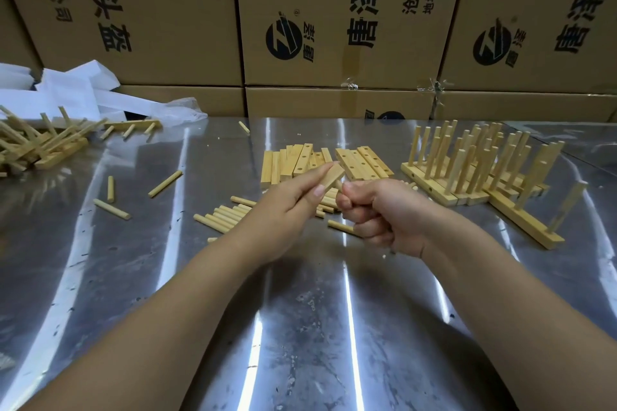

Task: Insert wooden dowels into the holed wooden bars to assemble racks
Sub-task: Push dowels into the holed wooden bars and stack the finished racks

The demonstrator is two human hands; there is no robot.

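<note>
My left hand [287, 207] pinches a short holed wooden bar [334, 176] between thumb and fingers, held above the metal table. Right beside it, my right hand [377, 210] is curled into a fist; a dowel tip [338, 184] shows at its top, meeting the bar's underside. Loose dowels [227, 217] lie in a heap under my hands. Behind them is a stack of holed bars [364, 162]. Assembled racks [474, 170] with upright dowels stand at the right.
A pile of racks [36, 143] lies at the far left beside white plastic wrapping [83, 93]. Stray dowels [165, 183] are scattered on the steel table [300, 310]. Cardboard boxes [334, 27] wall off the back.
</note>
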